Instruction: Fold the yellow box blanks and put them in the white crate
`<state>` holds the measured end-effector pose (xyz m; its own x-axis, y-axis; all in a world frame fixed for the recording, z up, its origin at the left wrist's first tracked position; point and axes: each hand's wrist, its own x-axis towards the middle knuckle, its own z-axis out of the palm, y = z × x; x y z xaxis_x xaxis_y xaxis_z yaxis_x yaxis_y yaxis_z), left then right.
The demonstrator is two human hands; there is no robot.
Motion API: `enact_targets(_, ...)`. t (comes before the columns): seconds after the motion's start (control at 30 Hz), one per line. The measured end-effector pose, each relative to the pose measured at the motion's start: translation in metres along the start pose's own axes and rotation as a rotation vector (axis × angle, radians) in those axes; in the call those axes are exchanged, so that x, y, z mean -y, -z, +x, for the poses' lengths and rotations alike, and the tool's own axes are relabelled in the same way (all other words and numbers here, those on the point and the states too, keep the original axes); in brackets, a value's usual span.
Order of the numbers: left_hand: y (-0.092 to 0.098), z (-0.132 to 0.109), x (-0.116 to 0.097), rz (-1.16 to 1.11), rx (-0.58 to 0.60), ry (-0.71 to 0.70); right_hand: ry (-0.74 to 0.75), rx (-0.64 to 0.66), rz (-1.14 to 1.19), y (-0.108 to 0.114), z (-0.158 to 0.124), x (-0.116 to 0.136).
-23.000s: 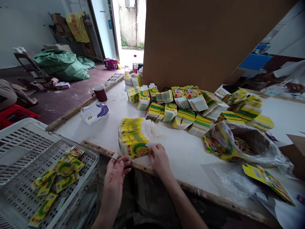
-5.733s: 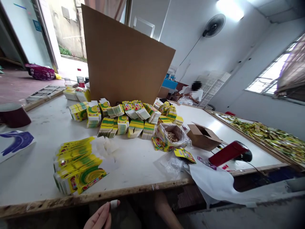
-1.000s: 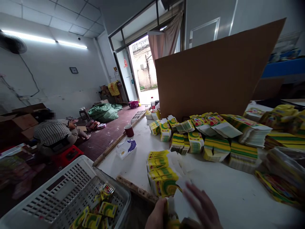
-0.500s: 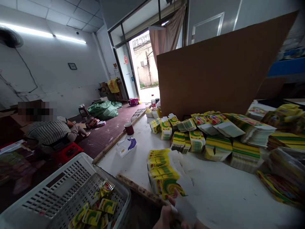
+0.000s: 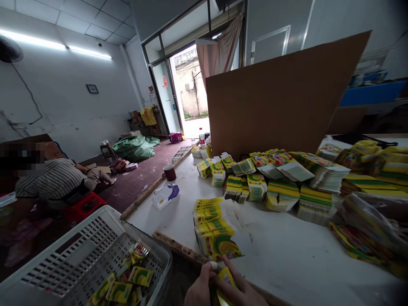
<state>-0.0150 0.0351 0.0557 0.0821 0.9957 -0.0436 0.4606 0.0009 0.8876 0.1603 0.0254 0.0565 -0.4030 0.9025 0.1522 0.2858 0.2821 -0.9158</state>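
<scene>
At the bottom edge of the table, my left hand and my right hand are close together, both closed on a small yellow carton. Its lower part drops out of the picture. Something white is wrapped round a fingertip of my left hand. Just beyond my fingers lies a fanned stack of flat yellow-and-green cartons with white flaps. To the left, a white plastic basket holds several folded yellow cartons.
Bundles of yellow cartons line the table's far side, before a large brown cardboard sheet. A mug and a tissue pack stand left. Plastic-wrapped cartons lie right. Another person sits on a red stool.
My hands have come together, and the yellow carton between them now shows clearly. The white blur at my right hand is gone. The camera view has shifted slightly to the right.
</scene>
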Motion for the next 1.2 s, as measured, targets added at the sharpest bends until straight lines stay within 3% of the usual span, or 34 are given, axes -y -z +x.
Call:
enact_targets(0.07,0.008,-0.005,-0.010,0.034,0.100,-0.084,0.076,0.063,-0.010,0.015,-0.003,0.024)
enact_targets(0.13,0.015,-0.012,-0.023,0.033,0.191,-0.149,0.052,0.150,0.003,0.029,-0.006,0.048)
enact_targets(0.2,0.017,-0.017,-0.032,-0.011,0.212,-0.155,0.013,0.144,0.012,0.033,-0.006,0.061)
enact_targets(0.27,0.016,-0.021,-0.035,-0.032,0.172,-0.150,-0.055,0.057,0.029,0.026,-0.007,0.062)
enact_targets(0.4,0.022,-0.015,-0.029,-0.135,0.064,-0.058,-0.129,-0.116,0.117,0.002,-0.007,0.038)
enact_targets(0.47,0.037,-0.006,-0.025,-0.371,-0.095,0.012,-0.149,-0.192,0.106,0.002,-0.004,0.025)
enact_targets(0.57,0.065,0.010,-0.021,-0.949,-0.579,0.010,-0.236,-0.328,-0.192,0.018,0.007,0.008)
enact_targets(0.63,0.075,0.016,-0.019,-1.237,-0.736,0.080,-0.285,-0.398,-0.374,0.028,0.019,-0.003)
enact_targets(0.7,0.073,0.019,-0.016,-1.361,-0.708,0.248,-0.316,-0.438,-0.459,0.031,0.030,-0.012)
enact_targets(0.8,0.055,0.019,-0.012,-1.358,-0.548,0.399,-0.360,-0.454,-0.583,0.025,0.041,-0.023)
enact_targets(0.97,0.023,0.015,-0.015,-1.292,-0.404,0.478,-0.374,-0.419,-0.689,0.017,0.044,-0.028)
enact_targets(1.2,0.000,0.001,-0.017,-1.211,-0.237,0.479,-0.354,-0.384,-0.696,0.022,0.044,-0.029)
